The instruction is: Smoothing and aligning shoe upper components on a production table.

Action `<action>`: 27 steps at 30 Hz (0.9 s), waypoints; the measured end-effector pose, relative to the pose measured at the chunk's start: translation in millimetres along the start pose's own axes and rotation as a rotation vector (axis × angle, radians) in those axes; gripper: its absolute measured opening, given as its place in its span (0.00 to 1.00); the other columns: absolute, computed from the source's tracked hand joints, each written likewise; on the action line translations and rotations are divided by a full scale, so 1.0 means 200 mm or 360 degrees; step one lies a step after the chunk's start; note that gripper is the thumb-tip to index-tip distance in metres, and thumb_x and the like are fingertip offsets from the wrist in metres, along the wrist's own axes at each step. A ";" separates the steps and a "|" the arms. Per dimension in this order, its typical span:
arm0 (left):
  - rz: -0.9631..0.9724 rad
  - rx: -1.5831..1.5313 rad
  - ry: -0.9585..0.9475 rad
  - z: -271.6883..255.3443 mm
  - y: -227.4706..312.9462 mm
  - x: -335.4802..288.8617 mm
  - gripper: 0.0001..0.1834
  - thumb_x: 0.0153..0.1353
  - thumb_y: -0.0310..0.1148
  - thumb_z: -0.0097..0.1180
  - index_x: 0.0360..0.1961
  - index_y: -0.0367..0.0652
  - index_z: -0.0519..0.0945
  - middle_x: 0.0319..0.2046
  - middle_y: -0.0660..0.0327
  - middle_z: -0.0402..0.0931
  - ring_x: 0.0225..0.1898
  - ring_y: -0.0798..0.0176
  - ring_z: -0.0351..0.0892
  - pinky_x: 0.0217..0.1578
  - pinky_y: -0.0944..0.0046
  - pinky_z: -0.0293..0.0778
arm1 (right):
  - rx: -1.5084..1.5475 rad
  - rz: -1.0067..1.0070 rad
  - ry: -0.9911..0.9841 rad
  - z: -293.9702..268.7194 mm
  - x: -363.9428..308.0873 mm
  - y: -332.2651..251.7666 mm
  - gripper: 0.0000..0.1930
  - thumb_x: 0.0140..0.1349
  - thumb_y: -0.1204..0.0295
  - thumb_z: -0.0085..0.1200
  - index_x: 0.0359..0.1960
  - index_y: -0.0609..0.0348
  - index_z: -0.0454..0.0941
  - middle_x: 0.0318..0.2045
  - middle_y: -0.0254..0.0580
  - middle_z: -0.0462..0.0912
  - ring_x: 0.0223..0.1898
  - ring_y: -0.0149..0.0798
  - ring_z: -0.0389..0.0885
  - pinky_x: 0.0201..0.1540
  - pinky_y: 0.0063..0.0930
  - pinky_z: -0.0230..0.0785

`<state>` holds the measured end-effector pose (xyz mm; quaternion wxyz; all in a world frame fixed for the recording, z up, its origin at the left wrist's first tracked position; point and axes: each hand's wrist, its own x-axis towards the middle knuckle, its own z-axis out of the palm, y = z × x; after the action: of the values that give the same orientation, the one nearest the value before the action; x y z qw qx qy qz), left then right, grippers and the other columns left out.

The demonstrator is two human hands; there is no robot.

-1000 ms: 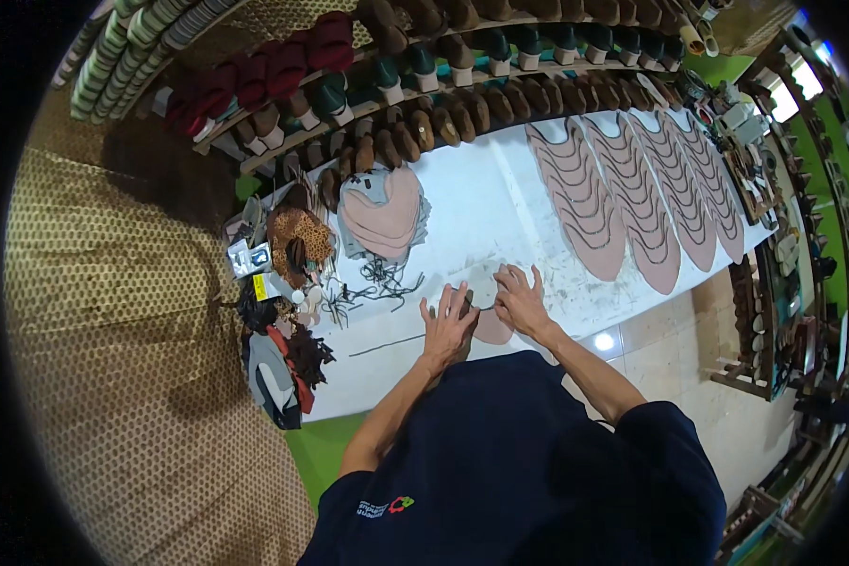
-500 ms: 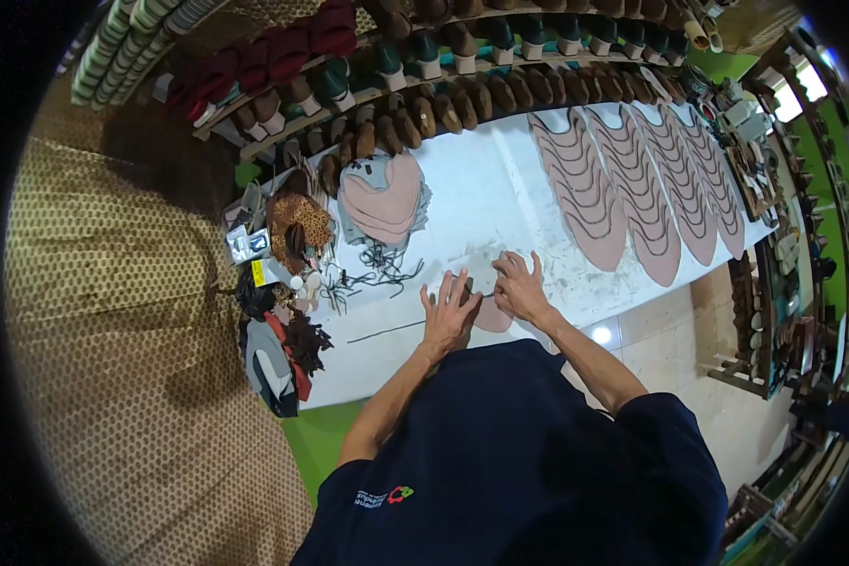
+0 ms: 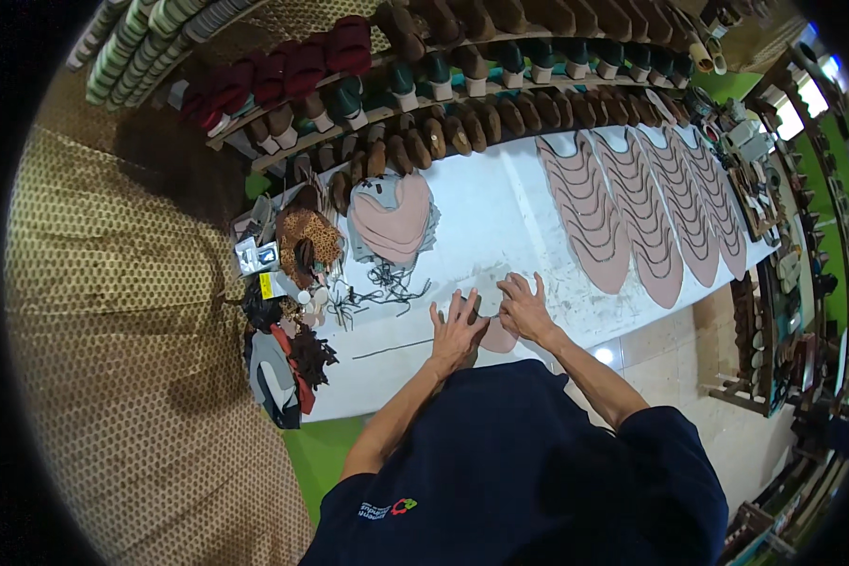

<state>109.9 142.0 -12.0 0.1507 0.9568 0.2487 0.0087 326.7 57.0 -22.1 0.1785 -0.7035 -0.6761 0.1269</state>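
Observation:
A pink shoe upper piece point(image 3: 498, 339) lies at the near edge of the white table, mostly covered by my hands. My left hand point(image 3: 458, 334) rests over its left side, fingers spread, with a grey patch partly showing between the hands. My right hand point(image 3: 526, 314) touches the piece's right side; its fingers are bent and apart, and the fingertips' contact is partly hidden. A thin dark cord point(image 3: 391, 349) runs along the table from the left to under my left hand. Whether either hand pinches the cord is not visible.
Overlapping pink pieces with dark edging point(image 3: 601, 250) form several rows at right. A stack of pink and grey pieces point(image 3: 393, 222) and loose dark cords point(image 3: 387, 286) lie at left. Scraps point(image 3: 307, 358) crowd the left edge; shoe racks point(image 3: 462, 90) line the back.
The whole scene sits slightly lower in the picture. My hands stay over the pink piece, with only small finger shifts. The cord and stacks have not visibly moved on the table.

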 end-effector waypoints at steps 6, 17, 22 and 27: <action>-0.0034 0.0033 0.0161 0.04 0.06 -0.04 0.17 0.69 0.43 0.61 0.57 0.65 0.83 0.82 0.56 0.50 0.80 0.42 0.50 0.64 0.14 0.47 | -0.0078 -0.0052 0.0159 0.04 -0.03 -0.03 0.07 0.55 0.66 0.65 0.30 0.54 0.88 0.64 0.40 0.75 0.75 0.51 0.61 0.75 0.79 0.38; -0.0185 0.0086 0.0202 0.10 0.09 -0.06 0.20 0.67 0.42 0.62 0.61 0.65 0.81 0.83 0.56 0.48 0.81 0.43 0.48 0.64 0.12 0.49 | 0.0029 0.0312 0.0332 -0.06 -0.26 -0.09 0.16 0.59 0.57 0.69 0.45 0.49 0.90 0.67 0.41 0.74 0.74 0.54 0.62 0.75 0.75 0.38; -0.0181 0.0124 0.0138 0.06 0.12 -0.06 0.23 0.67 0.43 0.61 0.64 0.65 0.80 0.83 0.55 0.45 0.82 0.43 0.44 0.65 0.13 0.47 | -0.0134 0.0349 0.0325 0.00 -0.35 -0.07 0.11 0.60 0.57 0.68 0.38 0.46 0.92 0.66 0.38 0.75 0.73 0.49 0.65 0.74 0.72 0.43; -0.0190 0.0048 0.0032 0.08 0.11 -0.08 0.25 0.68 0.47 0.60 0.66 0.64 0.78 0.84 0.54 0.41 0.83 0.41 0.38 0.66 0.12 0.40 | -0.0200 0.0250 0.0282 -0.01 -0.36 -0.08 0.09 0.61 0.58 0.67 0.36 0.45 0.92 0.65 0.36 0.77 0.72 0.47 0.67 0.74 0.71 0.44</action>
<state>108.2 111.4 -18.8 0.1340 0.9422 0.3070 0.0054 309.1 -14.9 -18.2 0.1828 -0.7725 -0.6071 0.0352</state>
